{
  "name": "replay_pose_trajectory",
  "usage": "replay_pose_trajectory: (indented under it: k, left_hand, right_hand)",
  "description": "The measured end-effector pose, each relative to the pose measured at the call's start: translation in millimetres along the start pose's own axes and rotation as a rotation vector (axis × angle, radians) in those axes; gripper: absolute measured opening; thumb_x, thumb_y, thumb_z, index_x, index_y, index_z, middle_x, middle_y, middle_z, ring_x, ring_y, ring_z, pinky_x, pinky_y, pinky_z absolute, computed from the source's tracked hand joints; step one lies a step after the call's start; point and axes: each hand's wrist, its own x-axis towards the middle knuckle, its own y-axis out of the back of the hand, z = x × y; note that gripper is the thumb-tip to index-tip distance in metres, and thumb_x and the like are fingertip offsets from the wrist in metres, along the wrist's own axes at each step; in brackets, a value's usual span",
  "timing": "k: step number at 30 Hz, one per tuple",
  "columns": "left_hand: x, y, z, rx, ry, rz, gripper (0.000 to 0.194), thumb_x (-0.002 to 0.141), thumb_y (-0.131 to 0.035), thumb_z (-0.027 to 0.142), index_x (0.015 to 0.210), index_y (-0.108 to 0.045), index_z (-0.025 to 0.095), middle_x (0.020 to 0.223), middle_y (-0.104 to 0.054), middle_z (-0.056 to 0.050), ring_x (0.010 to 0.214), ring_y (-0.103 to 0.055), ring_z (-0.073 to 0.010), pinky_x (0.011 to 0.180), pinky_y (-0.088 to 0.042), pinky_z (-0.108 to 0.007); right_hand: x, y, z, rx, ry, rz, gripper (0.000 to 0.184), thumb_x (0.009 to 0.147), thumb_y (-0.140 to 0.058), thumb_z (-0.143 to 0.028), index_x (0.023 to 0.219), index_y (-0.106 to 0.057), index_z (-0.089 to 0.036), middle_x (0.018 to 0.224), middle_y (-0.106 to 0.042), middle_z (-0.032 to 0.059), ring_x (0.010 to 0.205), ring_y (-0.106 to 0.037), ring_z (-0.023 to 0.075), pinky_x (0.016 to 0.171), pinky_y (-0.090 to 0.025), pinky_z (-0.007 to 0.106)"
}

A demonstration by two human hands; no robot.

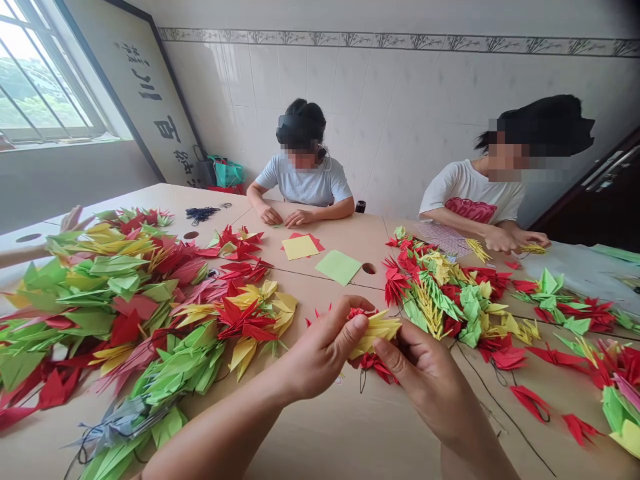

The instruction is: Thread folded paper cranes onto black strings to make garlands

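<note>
Forearms (225, 427) angled inward over the table (320, 433), bringing the left hand (325, 353) and right hand (425, 367) close together. Both were partly closed, thumbs on top, pinching a yellow folded-paper piece (377, 331) between them; some of the fingers underneath were hidden. The piece lay slanted, with layered pleats and pointed tips. Red folded paper (377, 365) showed just below it, and a dark loop (363, 381) hung beneath the fingers.

Tabletop lay bare between the forearms. Ahead of the hands, a green square (339, 267) and a yellow square (299, 247) lay flat, with a round hole (369, 268) just right of the green one. A big heap of folded paper (125, 293) crowded the left side, close to the left forearm; another colourful cluster (450, 287) spread beyond the right hand. Across the table, a person in light blue (305, 180) and a person in white (475, 193) bent over handwork.
</note>
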Motion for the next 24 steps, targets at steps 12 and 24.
replay_pose_trajectory:
  k: [12, 24]
  left_hand:
    - [2, -1.9, -4, 0.058, -0.084, 0.073, 0.038, 0.094, -0.029, 0.049, 0.108, -0.048, 0.019, 0.079, -0.051, 0.000, 0.068, -0.048, -0.0105, 0.061, -0.039, -0.023]
    - [0, -2.8, -1, -0.011, 0.019, 0.015, 0.048, 0.092, -0.028, 0.055, 0.124, -0.041, 0.022, 0.077, -0.052, 0.000, 0.065, -0.049, -0.0108, 0.061, -0.040, -0.024]
  right_hand:
    - [-5, -6, -2, -0.119, -0.068, 0.072, 0.031, 0.076, -0.066, -0.047, 0.092, -0.063, -0.020, 0.061, -0.045, -0.0044, 0.056, -0.041, 0.0121, 0.049, -0.035, 0.022]
    - [-4, -17, -3, -0.079, -0.063, 0.188, 0.028, 0.076, -0.065, -0.046, 0.085, -0.068, -0.020, 0.075, -0.068, 0.0049, 0.071, -0.063, 0.0222, 0.064, -0.051, 0.032]
